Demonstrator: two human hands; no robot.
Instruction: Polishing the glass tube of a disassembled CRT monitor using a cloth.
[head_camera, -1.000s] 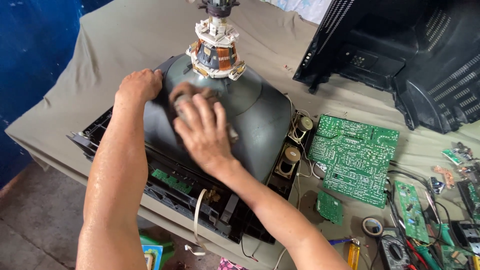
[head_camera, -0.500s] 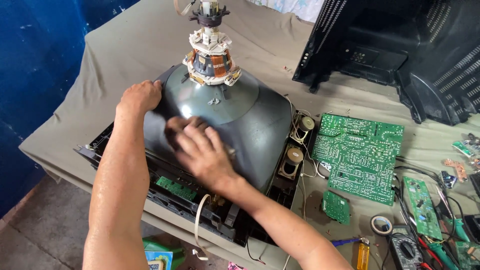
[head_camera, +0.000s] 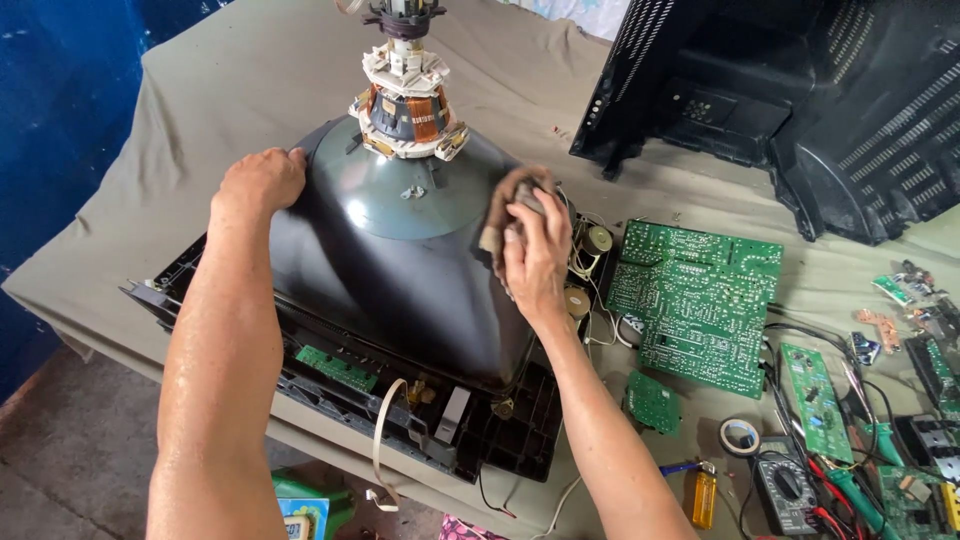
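the picture tube (head_camera: 400, 270) lies face down in its black front frame (head_camera: 330, 380) on the cloth-covered tabletop (head_camera: 230, 90), funnel up, with the copper-wound yoke (head_camera: 405, 115) and thin neck rising at the far end. the right hand (head_camera: 535, 250) presses a brownish rag (head_camera: 510, 200) against the right shoulder of the funnel, its grip closed around the bunched cloth. the left hand (head_camera: 260, 180) rests on the left upper edge, fingers curled over the glass, holding nothing but steadying it.

this tube looks heavy, rigid and smooth, likely slick under a palm, and the glass is probably fragile, most of all at the narrow neck. the broad funnel shoulders and the thick rim by the frame seem the sound places to take hold; the neck and yoke do not. the rag is soft and limp. a green circuit board (head_camera: 700, 300) lies just beside it on the right, wired to it, and the black rear casing (head_camera: 800, 100) stands beyond.
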